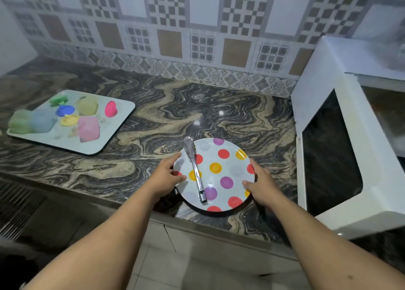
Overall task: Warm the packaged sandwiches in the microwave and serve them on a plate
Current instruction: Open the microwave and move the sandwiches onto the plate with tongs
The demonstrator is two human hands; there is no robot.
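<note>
A: Far left of the frame, a tray [72, 123] printed with coloured shapes lies flat on the surface [153, 105], well apart from the action.

B: And the centre?

A: Left hand [166, 175] grips the plate [219, 171] at its left rim, thumb over the edge. Tongs [195, 169] lie across the plate's left half, closed, tips pointing away. Right hand [258, 184] holds the right rim the same way.

B: Why both hands?

A: My guess: keeps the plate level so the tongs don't slide off, and sets it near the microwave [328, 136] for serving.

B: Sandwiches?

A: None on the plate. The microwave door hangs open at right; its inside is too blurred to tell.

B: The room?

A: Dark swirled stone surface, patterned checker tiles behind, pale floor below at the bottom of the frame.
</note>
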